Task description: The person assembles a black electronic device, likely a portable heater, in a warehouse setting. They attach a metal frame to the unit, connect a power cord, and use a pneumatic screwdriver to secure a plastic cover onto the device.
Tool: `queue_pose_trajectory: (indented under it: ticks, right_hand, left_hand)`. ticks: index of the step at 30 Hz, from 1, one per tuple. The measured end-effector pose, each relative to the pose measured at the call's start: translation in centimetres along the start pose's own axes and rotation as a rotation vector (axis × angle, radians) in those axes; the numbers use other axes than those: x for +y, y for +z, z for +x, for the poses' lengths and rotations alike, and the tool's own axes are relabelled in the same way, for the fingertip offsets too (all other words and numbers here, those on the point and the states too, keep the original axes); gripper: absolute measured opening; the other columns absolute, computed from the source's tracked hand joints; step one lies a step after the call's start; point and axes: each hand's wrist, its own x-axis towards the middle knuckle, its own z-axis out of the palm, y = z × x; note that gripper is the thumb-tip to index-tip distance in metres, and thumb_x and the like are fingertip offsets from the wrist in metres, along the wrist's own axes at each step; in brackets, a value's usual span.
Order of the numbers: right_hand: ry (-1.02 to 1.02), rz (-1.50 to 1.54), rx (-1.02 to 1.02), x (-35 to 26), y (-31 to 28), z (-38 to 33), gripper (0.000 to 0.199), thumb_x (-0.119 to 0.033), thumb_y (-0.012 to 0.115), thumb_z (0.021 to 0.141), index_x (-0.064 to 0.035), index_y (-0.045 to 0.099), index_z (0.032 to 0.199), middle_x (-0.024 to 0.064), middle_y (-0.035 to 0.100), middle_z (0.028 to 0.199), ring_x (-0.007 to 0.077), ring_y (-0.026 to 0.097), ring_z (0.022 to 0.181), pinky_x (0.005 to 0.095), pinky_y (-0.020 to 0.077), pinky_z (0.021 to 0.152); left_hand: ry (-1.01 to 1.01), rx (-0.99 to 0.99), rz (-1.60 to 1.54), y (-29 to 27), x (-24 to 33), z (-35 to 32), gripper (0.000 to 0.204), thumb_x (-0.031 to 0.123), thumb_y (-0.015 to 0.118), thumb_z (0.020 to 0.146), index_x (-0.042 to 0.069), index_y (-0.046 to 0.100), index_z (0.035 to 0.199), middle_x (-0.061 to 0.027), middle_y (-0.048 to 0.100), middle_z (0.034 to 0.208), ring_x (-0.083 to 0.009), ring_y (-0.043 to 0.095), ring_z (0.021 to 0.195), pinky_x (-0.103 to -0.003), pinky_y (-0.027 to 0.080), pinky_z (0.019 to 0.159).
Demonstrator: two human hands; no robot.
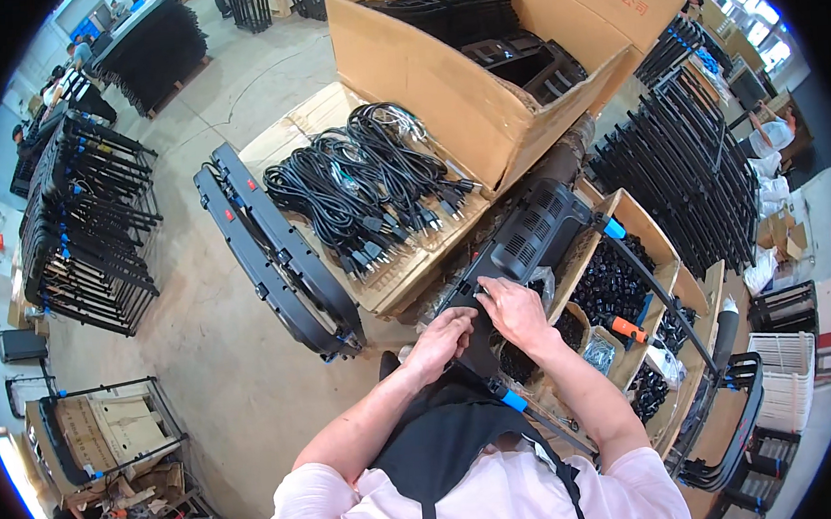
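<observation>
A long black plastic housing [511, 258] with vented grilles lies in front of me, its far end toward the big carton. My left hand [444, 341] rests at the near part of the housing, its bent fingers closed over the edge. Close beside it, my right hand [514, 311] is on the same housing, thumb and fingers pinched together. Something tiny and pale shows at the right fingertips, too small to make out. The near end of the housing is partly hidden by my hands and black apron [427, 440].
Bundled black power cords [373, 186] lie on cardboard at the left, beside upright long black covers [272, 249]. A large carton [433, 78] holds black plastic parts. Right of me, a wooden divided bin [672, 415] contains small black parts and an orange-handled power tool [626, 328]. Black frames [676, 163] stand beyond.
</observation>
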Motion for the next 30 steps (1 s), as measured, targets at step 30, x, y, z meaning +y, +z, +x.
queue_pose_trajectory:
  ticks: [30]
  right_hand:
    - [0.518,1.007,0.206,2.0,-0.1,-2.1,0.019,-0.014,0.075,0.102,0.003,0.076,0.112,0.0035,0.074,0.1,0.0094,0.065,0.092,0.0264,0.0531,0.085]
  left_hand:
    - [-0.046,-0.21,-0.334,1.2,1.0,3.9,0.034,0.024,0.059,0.113,0.002,0.06,0.139,-0.0111,0.076,0.117,-0.0185,0.075,0.097,-0.032,0.063,0.085]
